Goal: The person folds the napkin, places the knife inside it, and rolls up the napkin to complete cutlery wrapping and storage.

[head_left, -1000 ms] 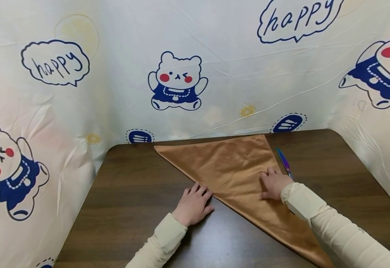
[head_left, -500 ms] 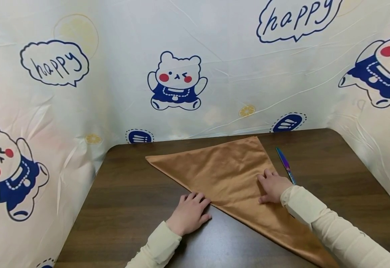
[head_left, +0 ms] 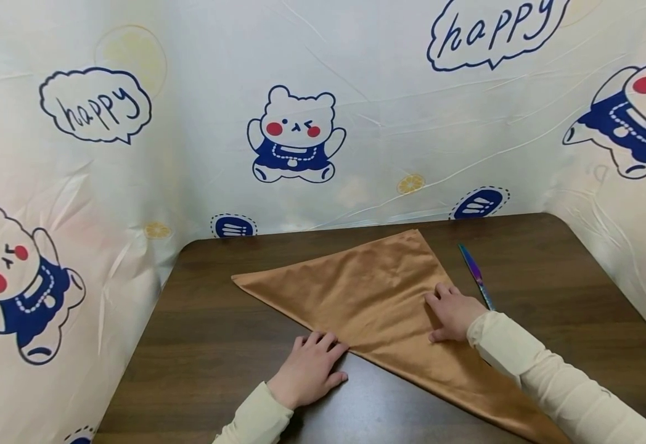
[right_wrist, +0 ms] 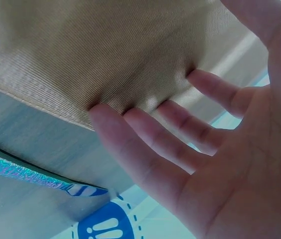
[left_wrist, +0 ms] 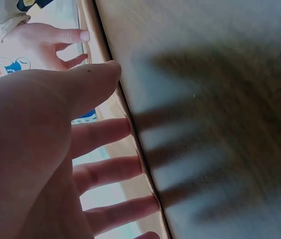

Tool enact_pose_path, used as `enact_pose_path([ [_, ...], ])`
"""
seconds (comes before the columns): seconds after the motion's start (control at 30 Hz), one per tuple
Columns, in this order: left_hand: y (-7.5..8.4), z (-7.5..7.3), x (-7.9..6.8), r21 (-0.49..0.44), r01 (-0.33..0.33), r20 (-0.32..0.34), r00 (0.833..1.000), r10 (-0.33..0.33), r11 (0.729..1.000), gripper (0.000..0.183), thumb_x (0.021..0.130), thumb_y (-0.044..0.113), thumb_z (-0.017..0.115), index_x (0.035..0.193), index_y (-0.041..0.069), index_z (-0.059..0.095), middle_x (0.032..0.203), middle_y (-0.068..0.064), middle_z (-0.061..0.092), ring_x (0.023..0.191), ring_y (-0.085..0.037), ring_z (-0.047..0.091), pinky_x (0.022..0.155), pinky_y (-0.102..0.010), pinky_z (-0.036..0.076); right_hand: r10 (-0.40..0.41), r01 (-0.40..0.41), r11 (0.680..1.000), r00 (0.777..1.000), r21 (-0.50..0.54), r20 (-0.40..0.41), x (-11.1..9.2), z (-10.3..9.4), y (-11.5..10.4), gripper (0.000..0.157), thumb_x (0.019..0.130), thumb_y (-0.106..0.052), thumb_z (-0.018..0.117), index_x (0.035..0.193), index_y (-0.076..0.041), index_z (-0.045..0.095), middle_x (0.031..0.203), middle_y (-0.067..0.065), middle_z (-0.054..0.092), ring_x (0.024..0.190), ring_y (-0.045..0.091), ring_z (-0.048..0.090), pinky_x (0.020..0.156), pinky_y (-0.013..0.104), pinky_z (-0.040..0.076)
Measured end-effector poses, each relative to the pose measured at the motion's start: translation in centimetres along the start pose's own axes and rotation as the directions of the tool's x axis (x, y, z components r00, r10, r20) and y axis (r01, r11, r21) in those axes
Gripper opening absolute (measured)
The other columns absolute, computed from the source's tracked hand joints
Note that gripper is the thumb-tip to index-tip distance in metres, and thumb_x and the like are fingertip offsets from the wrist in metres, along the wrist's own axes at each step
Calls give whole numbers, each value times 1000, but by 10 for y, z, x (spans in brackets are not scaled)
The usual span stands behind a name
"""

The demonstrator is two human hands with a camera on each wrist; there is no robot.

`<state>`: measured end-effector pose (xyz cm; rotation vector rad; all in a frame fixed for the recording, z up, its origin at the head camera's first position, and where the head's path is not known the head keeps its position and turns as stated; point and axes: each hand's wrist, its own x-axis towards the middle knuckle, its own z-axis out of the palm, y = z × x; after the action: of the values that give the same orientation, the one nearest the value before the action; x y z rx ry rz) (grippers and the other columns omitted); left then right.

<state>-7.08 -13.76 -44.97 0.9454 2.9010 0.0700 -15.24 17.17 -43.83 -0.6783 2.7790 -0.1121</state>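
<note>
A satiny brown cloth (head_left: 367,290), folded into a triangle, lies on the table with its long folded edge toward the near left. My left hand (head_left: 307,370) has its fingertips on that fold, fingers spread; in the left wrist view the fingertips (left_wrist: 118,132) meet the cloth's edge. On the right part of the cloth rests my right hand (head_left: 453,313), fingers extended. The right wrist view shows its fingertips (right_wrist: 105,117) pressing small dents into the fabric near an edge. The cloth's near right corner is partly hidden by the right sleeve.
A knife (head_left: 475,274) with a rainbow sheen lies just right of the cloth, its handle end close to the right sleeve. The dark wooden table (head_left: 201,345) ends at the back against a printed curtain (head_left: 378,111), which also hangs along both sides.
The cloth has slid toward me and to the left, widening the gap to the knife. My left hand has moved back with it; my right hand has shifted slightly toward me.
</note>
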Motion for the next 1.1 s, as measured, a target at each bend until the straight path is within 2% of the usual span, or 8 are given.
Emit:
enact_pose_path([
  [0.17, 2, -4, -5, -4, -12, 46, 999, 12, 1000, 44, 84, 48, 53, 123, 27, 51, 114, 3, 48, 105, -22, 46, 73, -45, 37, -32, 32, 999, 999, 18, -21, 0, 3, 1, 72, 61, -45, 77, 114, -4, 49, 103, 14, 42, 91, 32, 46, 58, 41, 47],
  [0.47, 12, -8, -19, 21, -51, 80, 996, 49, 998, 42, 83, 35, 58, 124, 29, 50, 113, 3, 47, 97, -19, 46, 68, -41, 36, -92, 94, 995, 995, 38, -42, -1, 3, -1, 68, 56, -42, 80, 106, -7, 49, 101, 11, 41, 88, 30, 43, 62, 37, 46],
  [0.8, 25, -16, -33, 44, -97, 106, 990, 92, 994, 43, 80, 35, 59, 122, 27, 51, 106, 5, 46, 88, -16, 45, 66, -35, 34, -137, 139, 990, 989, 33, -50, -6, 2, -7, 69, 52, -39, 82, 104, -8, 50, 102, 10, 41, 88, 29, 43, 60, 36, 45],
  [0.93, 25, -14, -36, -17, -143, 140, 980, 144, 990, 43, 81, 39, 59, 122, 29, 51, 104, 8, 45, 87, -13, 43, 64, -31, 33, -158, 160, 986, 986, 36, -45, -8, 4, -8, 70, 52, -38, 83, 105, -7, 49, 104, 10, 41, 91, 29, 43, 58, 36, 45],
  [1.1, 13, -13, -36, -197, -177, 171, 962, 211, 964, 39, 88, 42, 51, 125, 30, 49, 105, 12, 47, 86, -6, 42, 66, -26, 33, -178, 179, 984, 983, 21, -45, -12, 5, -9, 70, 53, -37, 83, 107, -7, 49, 107, 11, 41, 94, 30, 44, 59, 36, 46],
])
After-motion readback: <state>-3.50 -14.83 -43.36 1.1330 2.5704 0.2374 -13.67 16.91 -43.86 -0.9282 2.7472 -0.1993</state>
